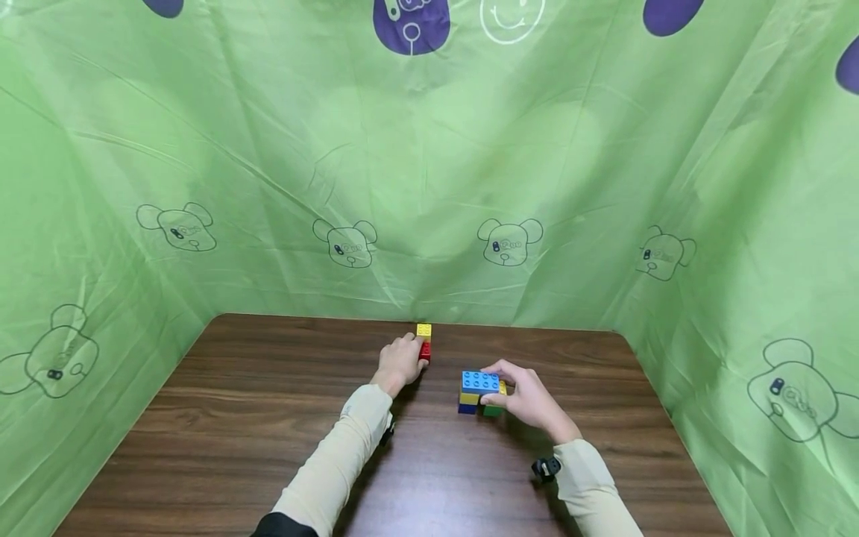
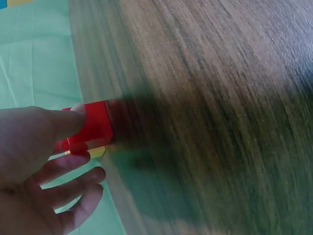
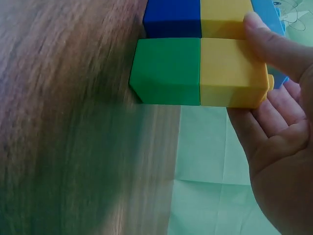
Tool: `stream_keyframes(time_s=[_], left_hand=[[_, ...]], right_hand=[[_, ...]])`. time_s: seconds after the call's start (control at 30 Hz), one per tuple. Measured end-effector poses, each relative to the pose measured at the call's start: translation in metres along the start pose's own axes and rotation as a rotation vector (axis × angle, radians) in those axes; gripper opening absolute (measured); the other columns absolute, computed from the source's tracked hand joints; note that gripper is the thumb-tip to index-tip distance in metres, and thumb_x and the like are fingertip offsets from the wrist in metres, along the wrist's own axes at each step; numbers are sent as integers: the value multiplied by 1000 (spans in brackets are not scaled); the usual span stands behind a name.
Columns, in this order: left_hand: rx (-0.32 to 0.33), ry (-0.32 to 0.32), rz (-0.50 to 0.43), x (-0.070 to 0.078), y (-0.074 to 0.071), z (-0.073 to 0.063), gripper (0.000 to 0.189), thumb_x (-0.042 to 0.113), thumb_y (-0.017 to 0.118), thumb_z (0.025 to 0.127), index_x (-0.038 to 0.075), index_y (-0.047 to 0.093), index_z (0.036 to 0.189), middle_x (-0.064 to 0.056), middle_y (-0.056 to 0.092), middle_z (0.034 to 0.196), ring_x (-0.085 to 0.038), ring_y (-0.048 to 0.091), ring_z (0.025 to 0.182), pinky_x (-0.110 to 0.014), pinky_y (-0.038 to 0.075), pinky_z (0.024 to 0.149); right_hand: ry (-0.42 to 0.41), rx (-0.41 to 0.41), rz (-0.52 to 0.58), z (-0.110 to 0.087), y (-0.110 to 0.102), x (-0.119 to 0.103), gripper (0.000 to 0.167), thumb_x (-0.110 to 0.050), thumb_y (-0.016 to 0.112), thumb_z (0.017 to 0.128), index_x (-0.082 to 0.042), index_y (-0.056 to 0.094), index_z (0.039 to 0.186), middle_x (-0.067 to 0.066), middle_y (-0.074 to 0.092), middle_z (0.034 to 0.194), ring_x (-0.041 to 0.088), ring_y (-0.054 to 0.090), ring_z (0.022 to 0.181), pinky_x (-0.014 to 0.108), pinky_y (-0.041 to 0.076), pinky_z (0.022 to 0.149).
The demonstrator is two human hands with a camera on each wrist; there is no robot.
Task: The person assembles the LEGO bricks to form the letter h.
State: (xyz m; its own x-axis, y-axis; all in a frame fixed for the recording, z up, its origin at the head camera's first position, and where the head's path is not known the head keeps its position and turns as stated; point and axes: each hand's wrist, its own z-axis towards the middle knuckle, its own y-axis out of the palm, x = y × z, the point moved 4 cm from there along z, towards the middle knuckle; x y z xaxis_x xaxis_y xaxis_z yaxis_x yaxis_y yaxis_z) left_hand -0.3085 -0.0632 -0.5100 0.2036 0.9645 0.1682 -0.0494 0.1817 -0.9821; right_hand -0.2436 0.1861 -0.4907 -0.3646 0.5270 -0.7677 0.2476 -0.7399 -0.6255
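At the back middle of the table, my left hand [image 1: 400, 363] pinches a red toy brick [image 2: 95, 125] between thumb and fingers. Just behind it shows a yellow brick [image 1: 424, 330] with studs on top. My right hand [image 1: 526, 395] grips a small block structure to the right, thumb in front and fingers behind. A light blue brick [image 1: 479, 382] lies across its top. Underneath stand two columns: a yellow brick [image 1: 469, 399] over a dark blue brick [image 3: 172, 18], and beside it another yellow brick [image 3: 232, 71] over a green brick [image 3: 166, 71].
The brown wood-grain table [image 1: 268, 418] carries the bricks. Green cloth [image 1: 429, 179] printed with bear outlines hangs along its back and both sides. A small black device [image 1: 546, 469] sits at the right wrist.
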Motion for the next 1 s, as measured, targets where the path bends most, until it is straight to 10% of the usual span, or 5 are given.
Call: stream_keyframes(time_s=[0.53,1.0], left_hand=[[58,112,-57,9,-19,-10,33,34,74,93,11,65,114,-6,67,106,-27,69,97,-46,57,78],[179,343,-105,60,-91,-27,41,40,68,97,13,65,126,-2,69,113,-21,68,96,-39,57,81]], right_hand=[[-23,-18,43,0,1,9,39,-21,84,84,-22,69,120,6,73,113,13,70,91,27,56,78],[-74,-27,42,-1,1,9,37,-26,80,88,-20,67,122,7,73,115,16,69,95,29,57,82]])
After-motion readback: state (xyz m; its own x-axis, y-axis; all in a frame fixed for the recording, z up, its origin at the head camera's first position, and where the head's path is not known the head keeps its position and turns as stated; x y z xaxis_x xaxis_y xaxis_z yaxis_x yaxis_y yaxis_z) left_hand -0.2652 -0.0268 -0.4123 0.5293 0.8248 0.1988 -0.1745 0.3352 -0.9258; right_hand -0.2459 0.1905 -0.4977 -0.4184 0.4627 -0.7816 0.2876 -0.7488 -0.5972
